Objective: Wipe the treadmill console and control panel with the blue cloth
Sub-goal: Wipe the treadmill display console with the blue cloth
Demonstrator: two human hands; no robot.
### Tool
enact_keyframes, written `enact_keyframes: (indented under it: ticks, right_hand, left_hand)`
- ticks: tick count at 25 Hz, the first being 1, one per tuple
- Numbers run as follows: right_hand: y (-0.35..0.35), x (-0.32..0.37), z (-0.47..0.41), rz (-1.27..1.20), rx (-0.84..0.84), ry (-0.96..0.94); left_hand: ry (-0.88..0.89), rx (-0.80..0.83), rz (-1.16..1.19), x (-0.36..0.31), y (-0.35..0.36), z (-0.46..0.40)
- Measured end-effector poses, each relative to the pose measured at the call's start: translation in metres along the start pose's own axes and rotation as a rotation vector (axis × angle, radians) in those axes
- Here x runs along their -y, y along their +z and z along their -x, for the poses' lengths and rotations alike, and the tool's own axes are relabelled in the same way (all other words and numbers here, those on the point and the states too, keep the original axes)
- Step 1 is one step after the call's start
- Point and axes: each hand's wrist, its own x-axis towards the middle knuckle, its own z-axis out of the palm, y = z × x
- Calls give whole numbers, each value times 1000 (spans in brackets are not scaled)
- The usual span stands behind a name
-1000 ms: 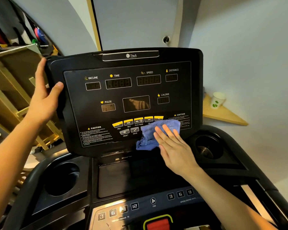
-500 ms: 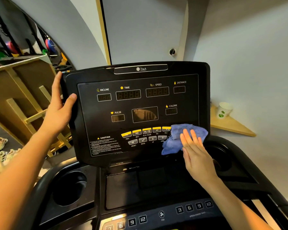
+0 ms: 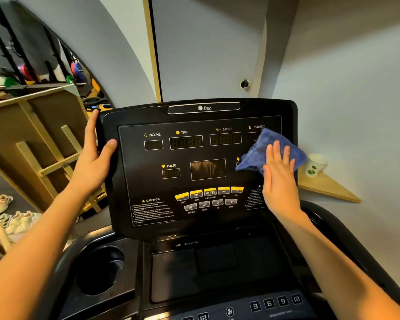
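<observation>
Blue cloth (image 3: 267, 150) crumpled, flat against black console (image 3: 194, 162) upper right, covering DISTANCE readout.

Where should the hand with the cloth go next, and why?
Probably leftward along the top row. The right hand presses the blue cloth flat over the DISTANCE readout, while the left hand grips the console edge; SPEED, TIME and INCLINE lie uncovered beside it.

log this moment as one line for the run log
left hand grips console edge | right hand presses blue cloth flat, upper right of panel

left hand (image 3: 91, 162) gripping, right hand (image 3: 278, 179) flat
</observation>
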Motion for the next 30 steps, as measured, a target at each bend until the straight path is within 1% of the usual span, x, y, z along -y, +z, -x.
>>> enact_keyframes:
  ticks: [5, 8, 13, 17, 24, 30]
  right_hand:
    - [-11, 15, -48, 6, -94, 23]
    - [-7, 24, -61, 18, -141, 78]
    - [0, 42, -65, -17, -173, 143]
    - [4, 66, -67, -20, -172, 143]
    - [22, 124, -60, -30, -152, 22]
    - [33, 175, -50, -17, -86, -78]
  left_hand:
    - [-22, 0, -9, 2, -1, 0]
    - [-3, 6, -17, 4, -3, -2]
    - [-2, 15, -33, 4, -4, -3]
    - [-4, 20, -30, 2, -3, -2]
    - [-18, 29, -36, -1, -3, -2]
    - [-16, 30, -48, 0, -3, -3]
